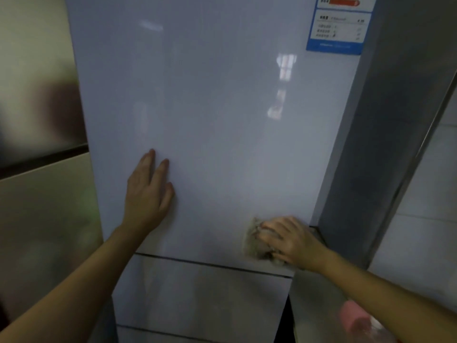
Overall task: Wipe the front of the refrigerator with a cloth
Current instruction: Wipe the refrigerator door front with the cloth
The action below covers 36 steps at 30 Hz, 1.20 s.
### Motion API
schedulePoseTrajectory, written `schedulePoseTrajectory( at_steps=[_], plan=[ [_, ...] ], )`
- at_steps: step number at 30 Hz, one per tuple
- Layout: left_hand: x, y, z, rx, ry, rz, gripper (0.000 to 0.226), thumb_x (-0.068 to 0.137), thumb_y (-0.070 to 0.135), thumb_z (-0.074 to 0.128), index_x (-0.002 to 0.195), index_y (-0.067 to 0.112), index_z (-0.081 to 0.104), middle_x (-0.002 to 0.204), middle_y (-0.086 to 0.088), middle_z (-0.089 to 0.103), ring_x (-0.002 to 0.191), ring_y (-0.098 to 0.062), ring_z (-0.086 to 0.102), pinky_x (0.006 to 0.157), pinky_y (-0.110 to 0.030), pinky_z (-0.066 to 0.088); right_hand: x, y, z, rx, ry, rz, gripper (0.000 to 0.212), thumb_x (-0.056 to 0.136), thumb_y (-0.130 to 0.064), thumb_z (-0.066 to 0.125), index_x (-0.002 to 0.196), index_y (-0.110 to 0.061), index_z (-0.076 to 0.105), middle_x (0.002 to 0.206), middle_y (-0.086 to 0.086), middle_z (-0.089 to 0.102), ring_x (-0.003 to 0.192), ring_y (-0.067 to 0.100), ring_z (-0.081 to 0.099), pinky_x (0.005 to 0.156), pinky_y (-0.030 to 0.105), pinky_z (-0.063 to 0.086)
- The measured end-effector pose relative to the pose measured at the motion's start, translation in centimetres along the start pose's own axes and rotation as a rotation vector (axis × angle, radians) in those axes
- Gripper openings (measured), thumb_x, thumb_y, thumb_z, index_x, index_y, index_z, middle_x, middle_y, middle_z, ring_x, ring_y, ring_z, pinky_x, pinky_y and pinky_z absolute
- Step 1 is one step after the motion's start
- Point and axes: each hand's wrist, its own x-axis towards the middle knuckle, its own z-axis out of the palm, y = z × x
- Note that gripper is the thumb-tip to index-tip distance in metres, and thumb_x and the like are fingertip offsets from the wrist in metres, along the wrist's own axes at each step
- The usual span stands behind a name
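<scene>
The refrigerator [210, 107] fills the view. Its pale glossy upper door stands upright, long axis vertical, and faces the person. Nearly all of that panel lies above and to the left of the grip. A blue-bordered label [338, 28] sits far above the grip, at the door's top right corner. A dark seam [210, 264] runs just below the grip and parts the upper door from the lower door [205, 293].

The left hand [148, 194] lies flat on the door with straight fingers pointing up. It holds nothing and is well to the left of the grip and somewhat higher.

The right hand [294, 241] grasps the cloth [254, 240]. Its fingers curl over the bunched fabric and press it against the door's bottom right corner. The cloth is crumpled and motion-blurred, so no clear long axis shows; its loose edge pokes out to the left, past the fingertips.

The step in hand looks like wiping the lower edge of the upper door. The next move probably calls for keeping the cloth pressed flat while sweeping left along the seam, or dropping onto the lower door.
</scene>
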Motion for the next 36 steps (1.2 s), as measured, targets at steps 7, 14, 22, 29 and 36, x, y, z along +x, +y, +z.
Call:
schedulePoseTrajectory(
  at_steps=[7, 14, 22, 29, 36],
  plan=[
    [-2.7, -1.7, 0.5, 0.030, -0.052, 0.058, 0.056, 0.095, 0.035, 0.046, 0.145, 0.008, 0.046, 0.160, -0.021, 0.031, 0.146, -0.039, 0.035, 0.116, -0.049, 0.035, -2.0, -3.0, 1.7, 0.015, 0.010, 0.031, 0.046, 0.083, -0.030, 0.065, 0.128, -0.019, 0.060, 0.130, 0.006, 0.054, 0.111, 0.025, 0.054, 0.088, 0.036, 0.040],
    [-3.4, -4.7, 1.0, 0.035, -0.018, 0.133, 0.055, 0.095, 0.030, 0.049, 0.143, 0.004, 0.048, 0.158, -0.025, 0.033, 0.143, -0.043, 0.037, 0.113, -0.053, 0.038, 5.2, -0.4, -1.7, -0.025, 0.233, 0.397, 0.048, 0.086, -0.037, 0.068, 0.128, -0.014, 0.064, 0.127, 0.011, 0.058, 0.111, 0.031, 0.055, 0.090, 0.043, 0.045],
    [-6.4, -10.3, 2.7, 0.042, 0.057, 0.232, 0.054, 0.096, 0.029, 0.048, 0.142, 0.002, 0.049, 0.156, -0.027, 0.034, 0.141, -0.044, 0.040, 0.110, -0.052, 0.038, 7.2, -8.5, 7.1, -0.028, 0.164, 0.197, 0.052, 0.085, -0.039, 0.072, 0.131, -0.017, 0.061, 0.132, 0.009, 0.052, 0.113, 0.029, 0.055, 0.090, 0.042, 0.047],
    [-7.5, -13.2, 4.5, 0.011, 0.122, 0.293, 0.054, 0.095, 0.030, 0.048, 0.143, 0.007, 0.047, 0.157, -0.023, 0.035, 0.142, -0.040, 0.039, 0.112, -0.052, 0.036, 9.5, -10.4, 9.5, -0.081, 0.175, 0.022, 0.042, 0.097, -0.046, 0.057, 0.131, -0.021, 0.057, 0.130, 0.006, 0.052, 0.110, 0.025, 0.055, 0.087, 0.039, 0.043],
    [-7.8, -13.8, 5.2, -0.003, 0.160, 0.318, 0.054, 0.097, 0.034, 0.043, 0.145, 0.010, 0.046, 0.160, -0.019, 0.032, 0.147, -0.036, 0.034, 0.115, -0.051, 0.034, 20.1, -5.6, 2.7, -0.102, 0.474, 0.428, 0.051, 0.084, -0.034, 0.076, 0.129, -0.013, 0.066, 0.126, 0.013, 0.061, 0.112, 0.030, 0.056, 0.090, 0.039, 0.040]
  ],
)
